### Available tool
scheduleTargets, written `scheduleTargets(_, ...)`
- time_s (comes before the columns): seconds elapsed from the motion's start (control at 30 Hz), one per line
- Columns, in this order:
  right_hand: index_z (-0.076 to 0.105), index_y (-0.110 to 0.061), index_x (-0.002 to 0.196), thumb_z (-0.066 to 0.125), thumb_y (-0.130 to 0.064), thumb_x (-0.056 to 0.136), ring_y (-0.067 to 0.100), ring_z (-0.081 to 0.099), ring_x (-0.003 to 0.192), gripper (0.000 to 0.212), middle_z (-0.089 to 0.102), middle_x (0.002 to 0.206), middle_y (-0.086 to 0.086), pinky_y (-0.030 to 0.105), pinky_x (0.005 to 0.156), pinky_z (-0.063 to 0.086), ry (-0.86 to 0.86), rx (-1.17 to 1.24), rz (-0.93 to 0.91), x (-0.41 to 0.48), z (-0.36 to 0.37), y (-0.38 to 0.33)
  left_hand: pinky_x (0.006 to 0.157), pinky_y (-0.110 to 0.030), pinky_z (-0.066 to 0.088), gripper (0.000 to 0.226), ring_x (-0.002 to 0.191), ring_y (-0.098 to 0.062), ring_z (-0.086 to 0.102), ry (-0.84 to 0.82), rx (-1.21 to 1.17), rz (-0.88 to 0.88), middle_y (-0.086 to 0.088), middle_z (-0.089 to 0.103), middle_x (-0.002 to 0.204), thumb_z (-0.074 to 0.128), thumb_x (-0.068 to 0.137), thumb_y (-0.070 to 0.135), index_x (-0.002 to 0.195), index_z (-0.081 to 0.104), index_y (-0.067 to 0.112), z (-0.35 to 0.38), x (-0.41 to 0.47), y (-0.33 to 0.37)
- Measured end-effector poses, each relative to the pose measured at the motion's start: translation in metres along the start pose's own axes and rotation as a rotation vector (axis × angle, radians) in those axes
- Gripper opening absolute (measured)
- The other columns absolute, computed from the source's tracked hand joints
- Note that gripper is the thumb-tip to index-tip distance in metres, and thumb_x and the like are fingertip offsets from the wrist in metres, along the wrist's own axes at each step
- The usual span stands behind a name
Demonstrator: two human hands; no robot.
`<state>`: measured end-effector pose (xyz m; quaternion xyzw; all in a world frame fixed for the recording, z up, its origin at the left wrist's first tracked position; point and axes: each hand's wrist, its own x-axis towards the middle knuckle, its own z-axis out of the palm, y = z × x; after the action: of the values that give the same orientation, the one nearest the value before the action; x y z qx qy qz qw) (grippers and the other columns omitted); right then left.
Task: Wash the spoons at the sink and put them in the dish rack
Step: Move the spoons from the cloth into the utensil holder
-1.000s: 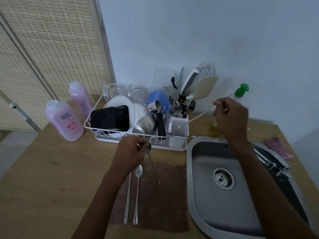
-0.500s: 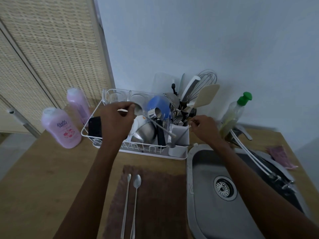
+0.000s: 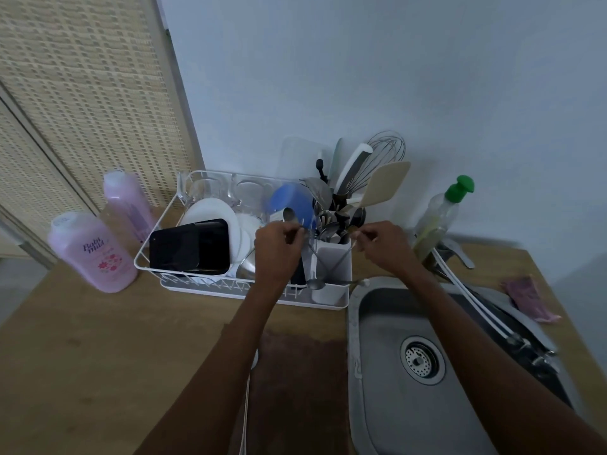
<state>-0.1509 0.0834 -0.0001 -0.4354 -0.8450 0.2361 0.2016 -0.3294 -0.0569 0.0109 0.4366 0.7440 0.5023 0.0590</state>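
Spoons: one (image 3: 316,284) per hand (image 3: 277,249), crossed over rack (image 3: 170,284).

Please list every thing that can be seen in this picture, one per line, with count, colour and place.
Wire dish rack: one, white, on the wooden counter against the wall.
Plastic cutlery holder: one, white, at the rack's right end.
Long-handled metal spoons: two, silver, crossed in front of the holder.
Lotion bottles: two, pink, left of the rack.
Rectangular tray: one, black, in the rack.
Round plates: white, behind the tray; count unclear.
Soap bottle: one, clear with green pump, behind the sink.
Steel sink: one, grey, right.
Fabric mat: one, brown, left of the sink.
Cloth: one, pink, far right.
Left hand: gripping one spoon.
Right hand: gripping the other.
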Motion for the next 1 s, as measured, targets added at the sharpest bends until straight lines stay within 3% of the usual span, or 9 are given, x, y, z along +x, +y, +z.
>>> scheduleTargets(0.17, 0.077, -0.014, 0.102, 0.063, -0.025, 0.094, 0.009, 0.059, 0.061, 0.019, 0.075, 0.084, 0.004, 0.039, 0.072, 0.06, 0.044, 0.036, 0.034, -0.001, 0.003, 0.002, 0.069, -0.031, 0.056, 0.009, 0.07, -0.012, 0.069, -0.037, 0.037, -0.001, 0.001, 0.076, 0.078, 0.074, 0.08, 0.021, 0.086, 0.08, 0.018, 0.015, -0.002, -0.004)
scheduleTargets(0.5, 0.072, -0.016, 0.108, 0.059, -0.021, 0.095, 0.017, 0.062, 0.067, 0.019, 0.074, 0.09, 0.006, 0.048, 0.071, 0.061, 0.043, 0.101, 0.132, -0.005, 0.006, -0.004, 0.066, -0.023, 0.047, 0.016, 0.074, -0.011, 0.066, -0.074, 0.133, -0.007, 0.004, 0.073, 0.08, 0.076, 0.079, 0.027, 0.092, 0.076, 0.016, 0.029, 0.007, -0.008)
scheduleTargets(0.7, 0.063, -0.016, 0.114, 0.055, -0.013, 0.093, 0.023, 0.067, 0.074, 0.023, 0.069, 0.089, 0.006, 0.047, 0.07, 0.06, 0.146, 0.225, 0.263, -0.027, 0.001, 0.002, 0.066, -0.028, 0.054, 0.009, 0.067, -0.011, 0.065, -0.037, 0.116, 0.012, 0.005, 0.074, 0.079, 0.074, 0.081, 0.029, 0.084, 0.076, 0.021, -0.003, -0.001, -0.019)
scheduleTargets(0.83, 0.063, -0.018, 0.106, 0.056, -0.01, 0.094, 0.021, 0.066, 0.08, 0.017, 0.068, 0.096, 0.007, 0.04, 0.068, 0.058, 0.192, 0.288, 0.383, -0.076, 0.018, 0.017, 0.058, -0.022, 0.049, 0.008, 0.055, -0.002, 0.06, -0.001, 0.118, 0.03, 0.006, 0.072, 0.07, 0.071, 0.084, 0.026, 0.082, 0.075, 0.021, -0.044, -0.032, -0.047)
scheduleTargets(0.93, 0.066, -0.017, 0.1, 0.058, -0.016, 0.093, 0.026, 0.067, 0.079, 0.011, 0.071, 0.092, 0.009, 0.043, 0.069, 0.058, 0.125, 0.241, 0.428, -0.113, 0.048, 0.023, 0.057, -0.02, 0.045, 0.006, 0.056, 0.0, 0.059, -0.051, 0.182, -0.076, 0.009, 0.07, 0.069, 0.072, 0.083, 0.028, 0.079, 0.074, 0.023, -0.066, -0.062, -0.078)
scheduleTargets(1.0, 0.067, -0.017, 0.095, 0.059, -0.008, 0.088, 0.026, 0.068, 0.074, 0.014, 0.071, 0.086, 0.009, 0.04, 0.066, 0.055, 0.044, 0.245, 0.409, -0.132, 0.071, 0.017, 0.062, -0.023, 0.05, 0.004, 0.058, -0.004, 0.063, -0.115, 0.216, -0.168, 0.008, 0.072, 0.07, 0.074, 0.08, 0.028, 0.079, 0.075, 0.024, -0.075, -0.079, -0.099)
